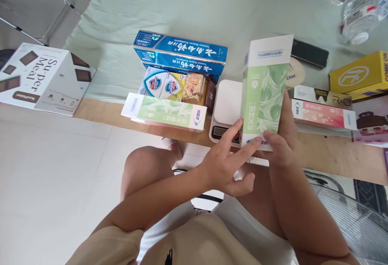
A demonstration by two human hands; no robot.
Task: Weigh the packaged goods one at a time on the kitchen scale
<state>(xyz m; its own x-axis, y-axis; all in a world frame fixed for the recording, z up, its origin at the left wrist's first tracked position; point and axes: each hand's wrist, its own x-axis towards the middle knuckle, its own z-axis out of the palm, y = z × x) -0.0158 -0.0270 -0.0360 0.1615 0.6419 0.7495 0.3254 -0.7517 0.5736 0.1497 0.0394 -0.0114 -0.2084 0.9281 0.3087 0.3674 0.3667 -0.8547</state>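
My right hand is closed round a tall green and white box, holding it upright at the table's near edge. Two fingers of my left hand stretch out and touch the box's lower left corner; this hand holds nothing. Just behind the box sits a small white scale. A second green and white box lies flat to the left of the scale.
Blue toothpaste boxes, soap and snack packs lie behind. A white "Super Meal" box is at far left. Pink and yellow boxes, a black phone and water bottles sit right. A fan grille stands by my knee.
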